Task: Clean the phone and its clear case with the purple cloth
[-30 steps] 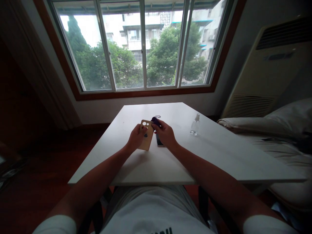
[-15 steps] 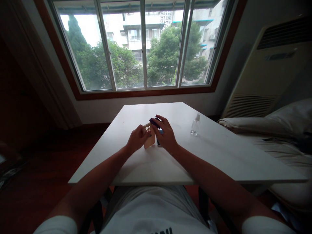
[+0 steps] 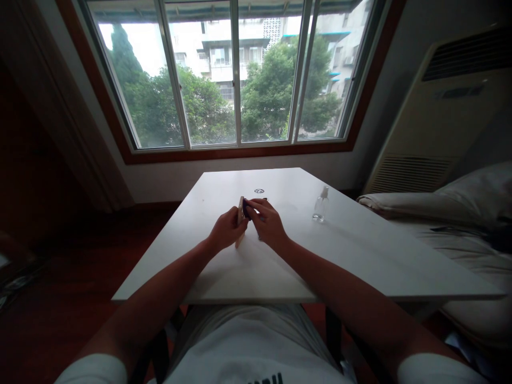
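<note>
head cam: l hand (image 3: 224,229) grip closed on case (image 3: 241,203), r hand (image 3: 271,222) pinches dark cloth (image 3: 245,209) against it; prob midway, neither put down.

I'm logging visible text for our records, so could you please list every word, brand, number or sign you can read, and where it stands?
None can be read with certainty.
White shirt: dark letters, cut off by the picture's edge; unreadable.
Floor-standing air conditioner: dark marking, too blurred.
Phone case: edge-on; no lettering shows.
Spray bottle: no lettering visible.
</note>
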`<state>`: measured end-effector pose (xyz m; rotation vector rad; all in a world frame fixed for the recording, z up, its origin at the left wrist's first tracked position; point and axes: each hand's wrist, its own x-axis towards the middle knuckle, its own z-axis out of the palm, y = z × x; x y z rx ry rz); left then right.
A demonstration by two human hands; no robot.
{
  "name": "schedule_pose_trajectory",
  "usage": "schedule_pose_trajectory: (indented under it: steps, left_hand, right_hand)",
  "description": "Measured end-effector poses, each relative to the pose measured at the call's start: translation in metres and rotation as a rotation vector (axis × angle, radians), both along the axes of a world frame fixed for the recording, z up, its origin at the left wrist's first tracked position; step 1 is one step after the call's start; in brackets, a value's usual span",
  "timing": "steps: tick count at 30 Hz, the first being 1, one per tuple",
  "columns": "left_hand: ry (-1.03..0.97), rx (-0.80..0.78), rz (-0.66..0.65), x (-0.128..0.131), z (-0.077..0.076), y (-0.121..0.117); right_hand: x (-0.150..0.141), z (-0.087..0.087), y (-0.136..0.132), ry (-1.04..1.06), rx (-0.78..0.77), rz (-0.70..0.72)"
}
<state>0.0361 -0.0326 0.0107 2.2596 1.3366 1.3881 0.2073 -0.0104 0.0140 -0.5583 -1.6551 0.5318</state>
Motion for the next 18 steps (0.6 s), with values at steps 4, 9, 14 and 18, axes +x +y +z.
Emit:
schedule_pose_trajectory:
  steps: [4, 9, 14, 18]
  left_hand:
    - [-0.027, -0.028, 0.026, -0.001, -0.001, 0.002]
    - [-0.046, -0.073, 0.032, -0.001, -0.003, 0.003]
    - [-0.094, -0.130, -0.032, 0.003, -0.002, -0.001]
    - [0.060, -0.079, -0.024, 0.005, 0.003, -0.005]
  right_hand:
    - [-0.003, -0.006, 0.002, -0.116, -0.020, 0.037]
    - [-0.003, -0.007, 0.007, -0.072, 0.011, -0.021]
    - [0.007, 0.006, 0.000, 0.087, 0.048, -0.131]
    - [0.012, 0.018, -0.013, 0.011, 0.323, -0.085]
